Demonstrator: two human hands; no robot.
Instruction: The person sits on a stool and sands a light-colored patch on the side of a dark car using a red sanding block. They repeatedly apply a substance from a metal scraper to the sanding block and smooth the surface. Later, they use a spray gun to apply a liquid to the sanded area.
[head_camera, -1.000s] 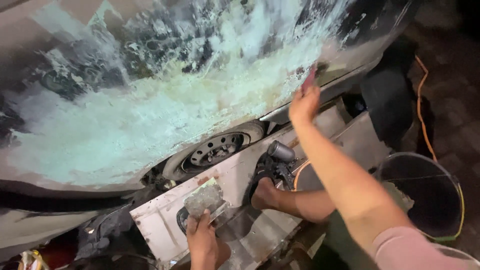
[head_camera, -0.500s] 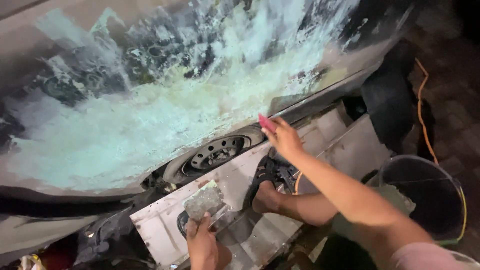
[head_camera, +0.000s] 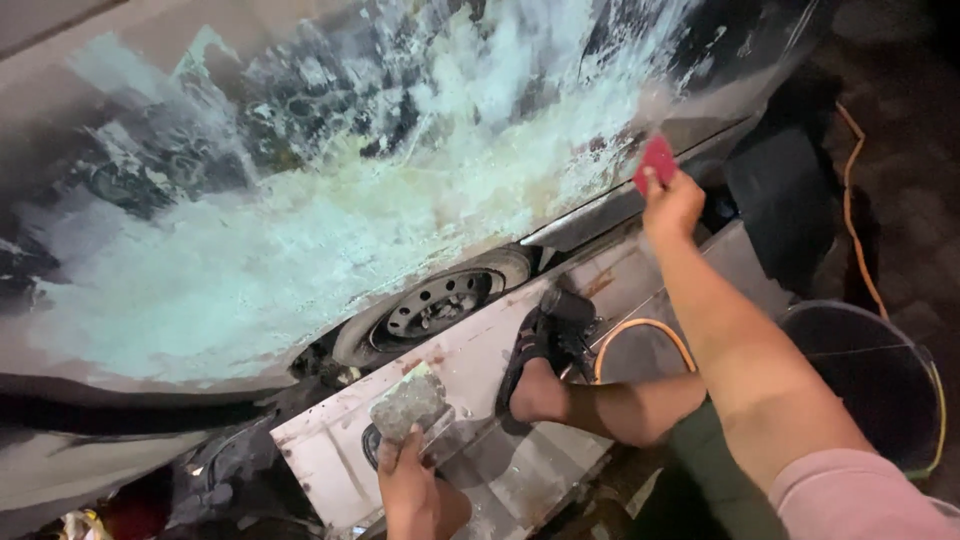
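Observation:
A car body panel (head_camera: 300, 220) smeared with pale green-white filler fills the upper left. My right hand (head_camera: 672, 205) holds a small red pad (head_camera: 656, 162) against the panel's lower right edge. My left hand (head_camera: 412, 488), at the bottom centre, grips a grey rectangular block (head_camera: 408, 403) coated in filler, held above a white sheet-metal piece (head_camera: 470, 360). My foot in a black sandal (head_camera: 530, 365) rests on that white piece, below the wheel (head_camera: 435, 300).
A dark bucket (head_camera: 870, 375) with a light rim stands at the right. An orange hose or cable (head_camera: 860, 230) runs along the ground behind it, and another loops (head_camera: 640, 335) by my leg. A black tool (head_camera: 572, 318) lies near the sandal. Clutter sits at the bottom left.
My right hand went from high on the panel down to its lower edge, then back out to the right with the red pad. My left hand stays low with the block.

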